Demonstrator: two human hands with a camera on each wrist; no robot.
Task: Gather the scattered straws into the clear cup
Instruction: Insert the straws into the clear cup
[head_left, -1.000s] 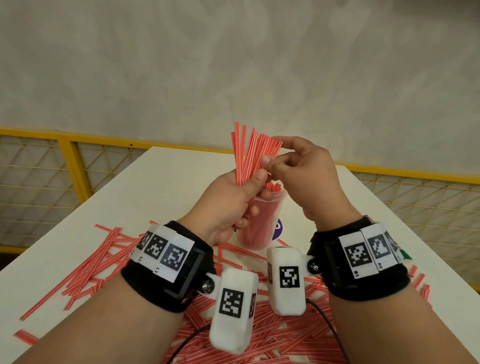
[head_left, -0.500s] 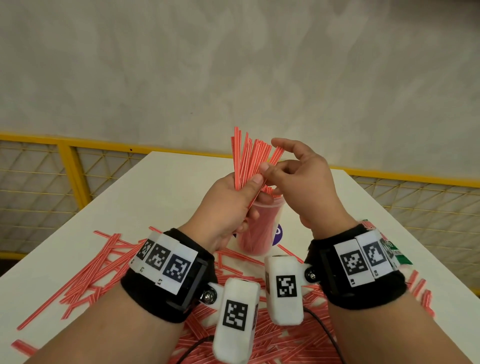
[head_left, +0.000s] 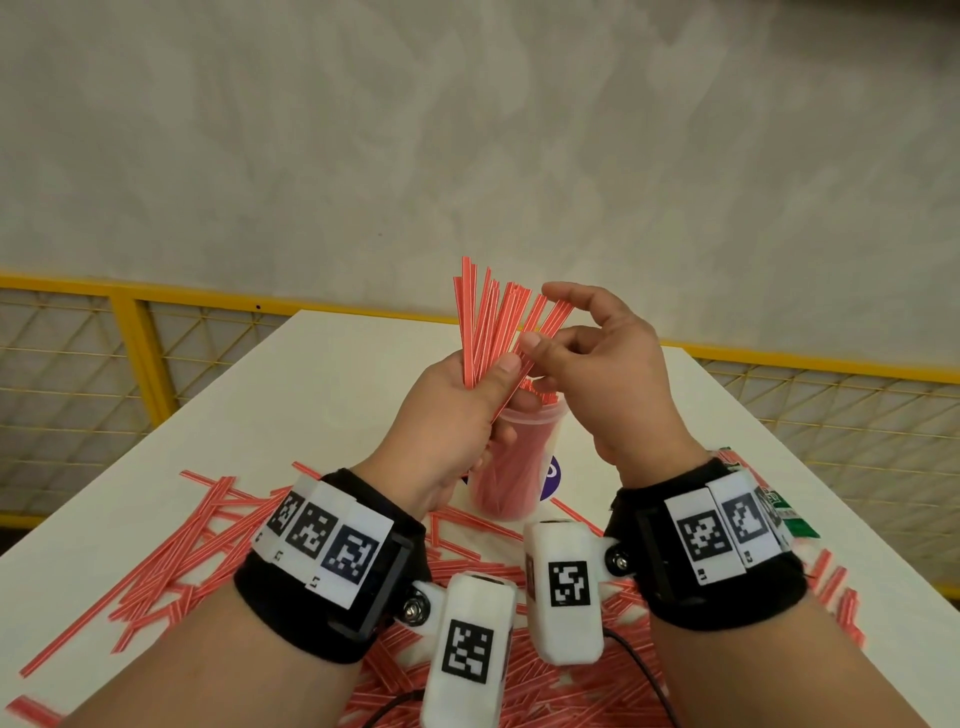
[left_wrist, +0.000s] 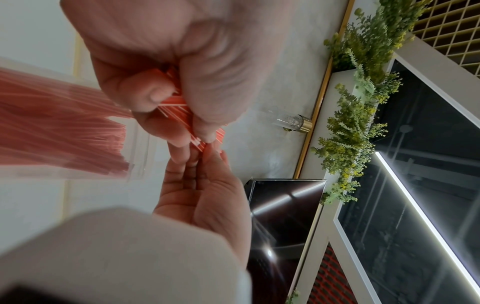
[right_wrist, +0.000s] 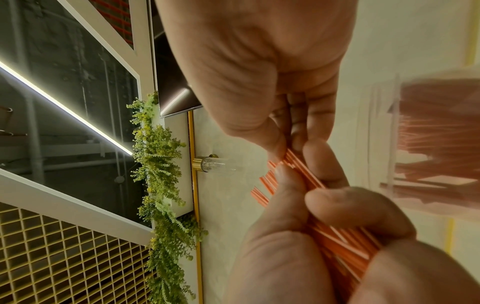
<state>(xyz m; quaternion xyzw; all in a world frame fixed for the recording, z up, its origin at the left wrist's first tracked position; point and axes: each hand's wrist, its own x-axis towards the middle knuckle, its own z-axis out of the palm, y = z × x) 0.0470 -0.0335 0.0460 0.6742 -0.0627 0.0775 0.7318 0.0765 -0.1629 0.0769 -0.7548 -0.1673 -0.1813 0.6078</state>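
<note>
My left hand (head_left: 496, 387) grips a bundle of red-and-white straws (head_left: 488, 322) upright, fanned out at the top, just above the clear cup (head_left: 511, 467). The cup stands on the white table (head_left: 322, 374) and holds several straws. My right hand (head_left: 543, 317) pinches the bundle's right-hand straws between its thumb and a curved index finger. The left wrist view shows the bundle (left_wrist: 176, 102) in the left fingers, with the blurred cup (left_wrist: 64, 123) beside it. In the right wrist view both hands meet on the straws (right_wrist: 306, 176).
Many loose straws (head_left: 171, 561) lie scattered on the near part of the table, under and around my wrists. A purple sticker (head_left: 551, 473) sits beside the cup and a green packet (head_left: 784, 514) lies at the right. A yellow mesh railing (head_left: 140, 343) borders the table.
The right index finger has stretched out over the straw tips, and the bundle has fanned a little wider. The left hand has kept the bundle above the cup.
</note>
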